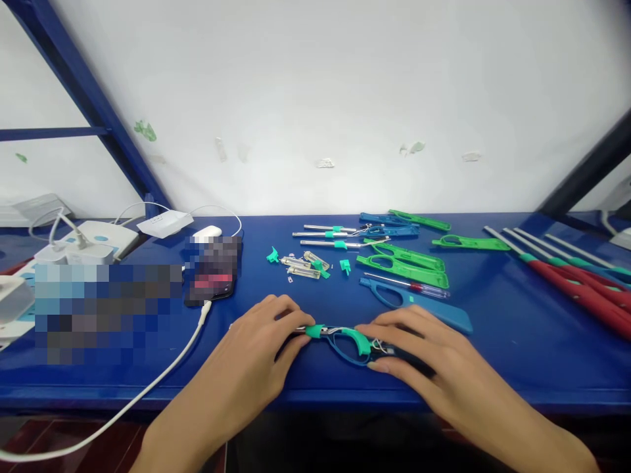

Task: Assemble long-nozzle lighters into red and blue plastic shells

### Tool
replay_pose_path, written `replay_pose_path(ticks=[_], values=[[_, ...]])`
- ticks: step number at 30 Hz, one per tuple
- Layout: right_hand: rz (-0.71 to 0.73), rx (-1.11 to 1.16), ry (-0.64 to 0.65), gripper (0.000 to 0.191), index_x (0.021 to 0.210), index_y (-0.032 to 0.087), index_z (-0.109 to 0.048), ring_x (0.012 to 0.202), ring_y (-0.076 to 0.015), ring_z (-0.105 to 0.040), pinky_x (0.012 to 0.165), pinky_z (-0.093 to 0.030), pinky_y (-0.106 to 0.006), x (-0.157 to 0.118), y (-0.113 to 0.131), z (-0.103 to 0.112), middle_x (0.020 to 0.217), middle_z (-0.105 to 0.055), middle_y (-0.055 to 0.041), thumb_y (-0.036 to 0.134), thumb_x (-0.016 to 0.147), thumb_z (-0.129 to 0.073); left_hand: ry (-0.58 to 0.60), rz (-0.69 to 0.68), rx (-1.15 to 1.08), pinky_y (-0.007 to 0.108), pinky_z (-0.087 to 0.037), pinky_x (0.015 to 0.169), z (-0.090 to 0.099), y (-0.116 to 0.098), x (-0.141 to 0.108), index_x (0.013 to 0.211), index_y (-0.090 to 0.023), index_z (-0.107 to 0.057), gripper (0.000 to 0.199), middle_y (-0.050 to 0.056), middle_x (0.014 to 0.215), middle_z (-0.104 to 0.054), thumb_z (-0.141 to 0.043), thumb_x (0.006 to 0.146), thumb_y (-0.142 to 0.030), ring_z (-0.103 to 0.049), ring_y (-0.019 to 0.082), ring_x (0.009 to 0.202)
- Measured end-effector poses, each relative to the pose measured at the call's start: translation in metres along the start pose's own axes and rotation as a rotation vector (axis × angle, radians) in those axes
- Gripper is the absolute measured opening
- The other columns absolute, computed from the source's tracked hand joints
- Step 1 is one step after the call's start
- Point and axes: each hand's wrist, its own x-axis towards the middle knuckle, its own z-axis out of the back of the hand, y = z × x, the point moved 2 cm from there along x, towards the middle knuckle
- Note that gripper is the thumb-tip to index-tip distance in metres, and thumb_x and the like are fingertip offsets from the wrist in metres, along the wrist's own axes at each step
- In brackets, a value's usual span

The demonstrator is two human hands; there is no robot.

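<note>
Near the table's front edge lies a half-built utility lighter, its blue handle shell [345,357] turned with the inside up. My left hand [256,345] pinches the metal tube at the green collar [314,331]. Over the other end, the fingers of my right hand [434,351] grip the handle and cover most of it. Between the hands show a green trigger [362,343] and thin wires [378,344]. Behind my hands sit clear fuel tanks [303,269], small green triggers [273,255] and metal tubes [325,234] with green collars.
Green half shells [404,263], a blue shell [434,314] and a screwdriver [428,289] lie behind my right hand. Red-handled lighters [566,282] lie at the right. A phone [217,289] with a white cable [182,364] and a power strip [111,236] are at left.
</note>
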Motion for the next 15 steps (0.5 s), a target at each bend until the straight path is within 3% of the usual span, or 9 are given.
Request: replay_pose_path(ticks=[9,15], values=[[-0.024,-0.019,-0.009,0.037,0.143,0.043,-0.064,0.117,-0.0219,-0.069,0.098,-0.062,-0.036,-0.003,-0.005,-0.0012,0.13,-0.069,-0.0012,0.045,0.107,-0.058,-0.006,-0.013,-0.033,0.038,-0.049,0.095,-0.0059,-0.0092,0.003,0.116,-0.028,-0.066,0.015,0.0,0.115,-0.066,-0.054,0.111,-0.022,-0.062,0.021,0.106],[-0.03,-0.026,-0.038,0.034,0.139,0.042,-0.068,0.115,-0.0218,-0.072,0.095,-0.064,-0.033,-0.0021,-0.0045,0.0002,0.128,-0.072,-0.0006,0.046,0.106,-0.06,-0.016,-0.01,-0.007,0.038,-0.05,0.096,-0.0033,-0.0015,0.0019,0.117,-0.029,-0.066,0.017,0.0,0.116,-0.068,-0.053,0.11,-0.02,-0.063,0.022,0.108]])
